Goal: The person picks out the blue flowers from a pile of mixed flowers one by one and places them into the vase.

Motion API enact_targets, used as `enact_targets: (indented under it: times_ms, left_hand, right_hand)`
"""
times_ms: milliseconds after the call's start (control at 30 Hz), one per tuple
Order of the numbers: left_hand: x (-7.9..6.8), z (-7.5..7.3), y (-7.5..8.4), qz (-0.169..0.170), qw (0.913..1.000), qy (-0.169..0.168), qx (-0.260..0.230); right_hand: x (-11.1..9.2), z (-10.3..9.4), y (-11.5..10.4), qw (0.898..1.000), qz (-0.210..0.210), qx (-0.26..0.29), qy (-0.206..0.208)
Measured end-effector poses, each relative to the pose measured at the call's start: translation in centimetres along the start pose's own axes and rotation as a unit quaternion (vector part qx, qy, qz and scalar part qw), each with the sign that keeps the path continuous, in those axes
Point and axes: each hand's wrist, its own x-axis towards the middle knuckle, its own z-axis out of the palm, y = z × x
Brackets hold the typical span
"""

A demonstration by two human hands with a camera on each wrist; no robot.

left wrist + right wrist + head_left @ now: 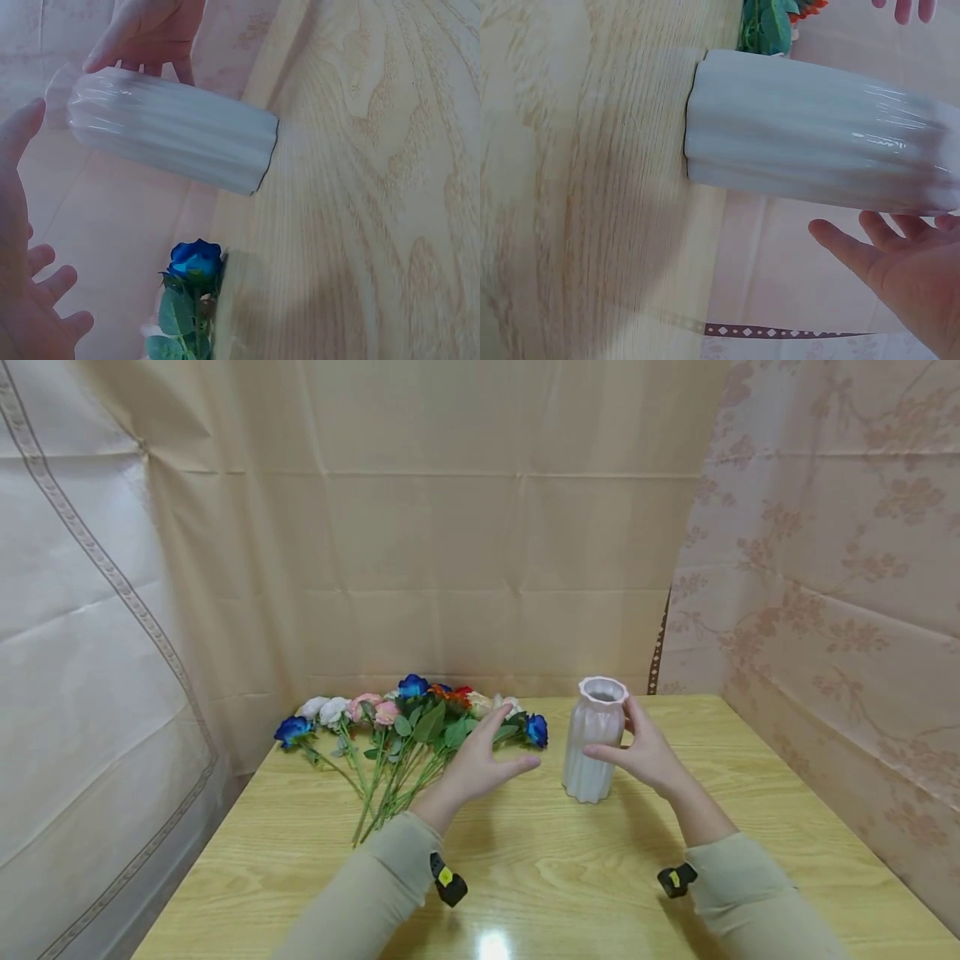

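Observation:
A white fluted vase (587,752) with a scalloped rim stands upright on the table. My right hand (647,750) is at its right side, thumb and fingers spread around the upper part. In the right wrist view, that hand (915,274) is close beside the vase (810,127); whether the fingertips touch it I cannot tell. My left hand (480,762) hovers left of the vase, fingers extended, thumb apart and nothing held. Behind and beneath it lies a spread of flowers (386,714) with long green stems. A blue rose (195,262) shows below the vase in the left wrist view.
The wooden table (555,877) has blooms in blue, white, pink, orange and red at its far left, stems pointing toward me. A beige curtain (480,543) hangs behind the table. Patterned cloth (847,610) runs along the right side, white cloth (82,652) along the left.

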Motion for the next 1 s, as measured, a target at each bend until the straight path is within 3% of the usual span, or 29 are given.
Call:
enact_targets:
  times_ms: [500,1000]
  left_hand:
    - [0.1,1.1,-0.3,-0.022,0.9997,-0.01,-0.003]
    - [0.3,1.3,-0.4,-0.017,0.9997,-0.009,0.015]
  right_hand:
    - [0.2,0.6,0.5,1.0,0.007,-0.015,0.005]
    - [0.5,0.6,1.0,0.999,0.014,-0.038,0.014]
